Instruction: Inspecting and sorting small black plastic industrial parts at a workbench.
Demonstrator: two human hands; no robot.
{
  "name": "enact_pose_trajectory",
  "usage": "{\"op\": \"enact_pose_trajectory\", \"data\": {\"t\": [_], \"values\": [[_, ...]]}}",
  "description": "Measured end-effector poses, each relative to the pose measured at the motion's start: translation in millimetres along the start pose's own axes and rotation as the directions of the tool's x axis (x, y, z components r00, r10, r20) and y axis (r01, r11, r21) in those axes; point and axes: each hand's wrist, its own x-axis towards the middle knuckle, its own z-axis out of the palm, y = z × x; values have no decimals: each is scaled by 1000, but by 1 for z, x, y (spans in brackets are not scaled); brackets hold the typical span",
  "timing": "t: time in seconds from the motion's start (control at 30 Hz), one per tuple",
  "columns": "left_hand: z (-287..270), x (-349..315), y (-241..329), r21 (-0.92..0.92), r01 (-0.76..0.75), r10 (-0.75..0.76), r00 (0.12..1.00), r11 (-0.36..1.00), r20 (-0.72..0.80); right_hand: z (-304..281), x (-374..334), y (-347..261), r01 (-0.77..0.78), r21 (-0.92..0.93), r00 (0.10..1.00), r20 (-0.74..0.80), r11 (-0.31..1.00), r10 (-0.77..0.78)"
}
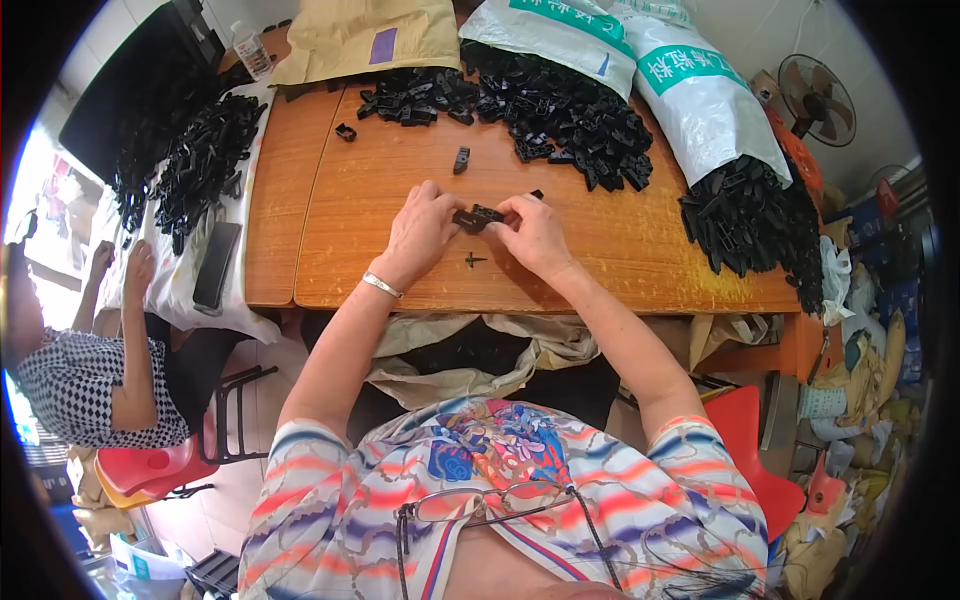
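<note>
Over the wooden table (380,280), my left hand (422,230) and my right hand (535,235) meet, both closed on small black plastic parts (474,218). The fingers cover much of these parts, so I cannot tell whether they are joined or only touching. A dark tip (537,194) shows just above my right fingers. Below the hands lies a thin, cross-shaped black piece (474,260). Another black plastic piece (461,160) sits apart from them, farther up the table. At the upper left is a small black clip-like piece (346,132).
Black parts heap (580,120) out of white sacks (705,95) and a paper sack (365,40). An open cloth sack (450,365) hangs at the table's near edge. Leftward, a person (100,380) works beside a phone (216,265). A red chair (755,460) stands right.
</note>
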Motion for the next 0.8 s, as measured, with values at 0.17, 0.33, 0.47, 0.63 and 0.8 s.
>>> {"op": "enact_pose_trajectory", "data": {"t": [0.17, 0.33, 0.47, 0.63, 0.8], "values": [[9, -1, -9, -119, 72, -66, 996, 990, 52, 5, 3, -5, 66, -56, 998, 24, 996, -65], [13, -2, -13, -122, 111, -103, 992, 986, 71, 10, 8, -5, 177, -142, 984, 38, 974, -174], [13, -4, -13, -129, 120, -111, 991, 984, 73, 8, 10, -8, 163, -216, 985, 89, 963, -147], [8, 3, -17, -373, 314, -259, 947, 873, 191, 4, 13, -13, 157, -282, 975, 195, 946, -103], [3, 15, -10, -169, 370, -320, 910, 914, 263, 6, 8, -16, 165, -304, 978, 173, 938, -115]]}}
